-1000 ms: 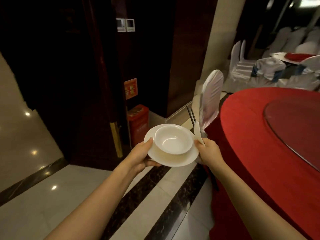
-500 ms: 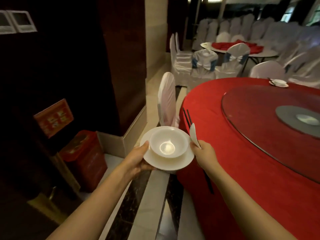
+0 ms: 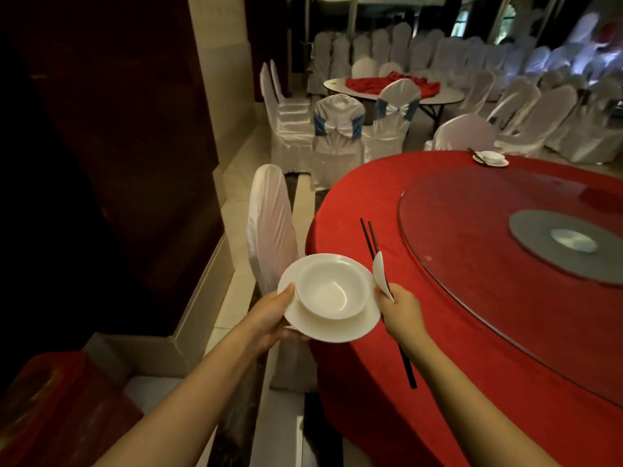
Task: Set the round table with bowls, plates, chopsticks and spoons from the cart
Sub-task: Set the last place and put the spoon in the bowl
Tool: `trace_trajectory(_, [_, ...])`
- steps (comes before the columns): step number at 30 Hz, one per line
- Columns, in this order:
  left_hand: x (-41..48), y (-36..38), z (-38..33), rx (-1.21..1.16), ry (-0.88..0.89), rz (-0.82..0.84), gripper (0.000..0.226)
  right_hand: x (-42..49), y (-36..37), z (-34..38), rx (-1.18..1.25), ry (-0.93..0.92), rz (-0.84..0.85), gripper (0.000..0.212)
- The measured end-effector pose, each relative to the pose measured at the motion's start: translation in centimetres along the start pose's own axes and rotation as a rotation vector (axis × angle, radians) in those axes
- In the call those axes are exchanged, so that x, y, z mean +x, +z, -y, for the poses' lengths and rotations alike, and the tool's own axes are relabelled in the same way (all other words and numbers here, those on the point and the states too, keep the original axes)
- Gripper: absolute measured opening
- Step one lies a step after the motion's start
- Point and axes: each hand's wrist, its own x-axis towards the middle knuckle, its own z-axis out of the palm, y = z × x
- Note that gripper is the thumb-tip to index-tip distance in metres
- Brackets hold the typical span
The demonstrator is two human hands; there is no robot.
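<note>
My left hand holds a white plate by its left rim, with a white bowl sitting on it. My right hand grips a white spoon and a pair of black chopsticks, whose tips point away over the round table with its red cloth. Plate and bowl hover at the table's left edge, above the floor. On the table's far side lies a set place of plate, bowl and chopsticks.
A glass turntable covers the table's middle. A white-covered chair stands just left of the table, beyond the plate. More covered chairs and another table fill the back. A red box sits at lower left by the dark wall.
The view has swung right, bringing more of the red table and the far place setting into sight. Both hands keep the same hold and have come closer to the table's edge.
</note>
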Motion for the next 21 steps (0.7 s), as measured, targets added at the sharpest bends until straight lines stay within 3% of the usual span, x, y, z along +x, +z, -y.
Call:
trace_trajectory(5, [8.3,-0.1,-3.6,0.127,-0.048,0.071,0.051,5.7,1.0,0.2,0.018,0.059,-0.090,0.032])
trace_trajectory(8, [13.2,0.3,-5.4,0.159,-0.051,0.071,0.040,8.7,2.2,-0.1,0.049,0.121,-0.176,0.029])
trace_trajectory(15, [23.0,0.5,-10.7,0.299,-0.079,0.264,0.023,14.8,5.3,-0.3,0.063,0.285,-0.410,0.025])
trace_trajectory(21, [29.9,1.4,-14.7,0.543,-0.144,0.433,0.024,18.2,8.0,-0.3,0.046,0.427,-0.590,0.022])
